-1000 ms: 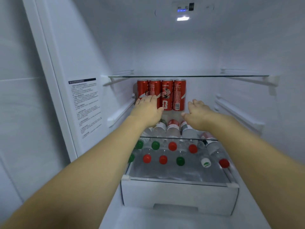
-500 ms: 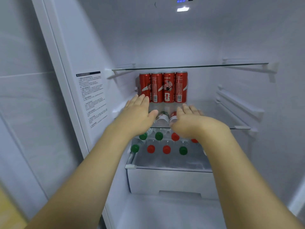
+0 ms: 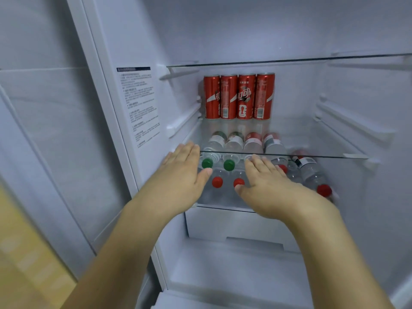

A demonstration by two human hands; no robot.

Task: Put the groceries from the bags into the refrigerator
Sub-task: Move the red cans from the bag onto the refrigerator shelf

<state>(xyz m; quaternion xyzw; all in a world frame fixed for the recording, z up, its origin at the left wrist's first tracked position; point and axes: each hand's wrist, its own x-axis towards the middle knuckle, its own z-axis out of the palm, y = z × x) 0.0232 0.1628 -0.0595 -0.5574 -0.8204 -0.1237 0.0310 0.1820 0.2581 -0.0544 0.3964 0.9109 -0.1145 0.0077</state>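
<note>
- Four red cans are seen upright in a tight row at the back of the glass shelf, toward its left rear corner, touching one another.
- Below the shelf, water bottles lie on their sides in a drawer, caps toward the front edge; green caps are at the left, red caps lower and further right.
- The left hand is held flat with fingers straight and together, near the shelf's front left corner; nothing is held in it.
- The right hand is likewise spread flat, palm down, in front of the bottles below the shelf's front edge; nothing is gripped. Whether either hand touches the glass or a bottle cannot be told.
- No bags are in view.
- The cans are judged stiff-walled, moderately heavy if full, and smooth, possibly slick with condensation; they are best gripped round the middle of the body, and tipping of neighbours is to be watched for.
- The bottles are judged heavier, with thin plastic that yields under squeezing, and are likely to roll when laid down; a hold round the body near the label, or at the neck below the cap, is judged best.
- The glass shelf is taken to be fragile, so goods are to be set down gently.
</note>
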